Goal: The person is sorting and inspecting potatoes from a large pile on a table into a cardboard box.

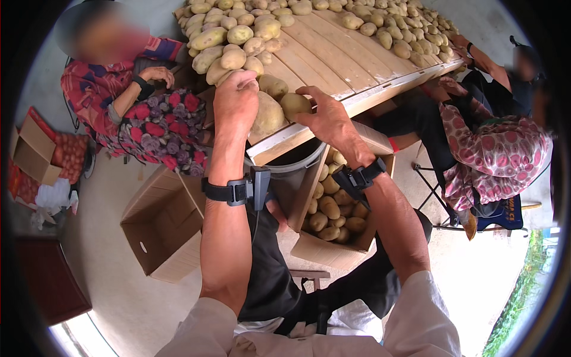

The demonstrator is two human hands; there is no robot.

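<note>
At the near left corner of a slatted wooden table point(330, 49), my left hand point(235, 101) rests with curled fingers against the potatoes; whether it grips one is hidden by its back. A large potato point(266, 115) lies just right of it. My right hand point(328, 114) has its thumb and fingers around the right side of a smaller round potato point(295, 106), which sits beside the large one. Many potatoes point(241, 35) are heaped behind my left hand, and another heap point(397, 33) covers the table's far right part.
A cardboard box point(308, 232) of potatoes stands between my legs, below the table edge, beside a bucket point(290, 172). An open cardboard box point(163, 223) is at the left. One person point(129, 102) sits at the left; other people point(495, 147) sit at the right.
</note>
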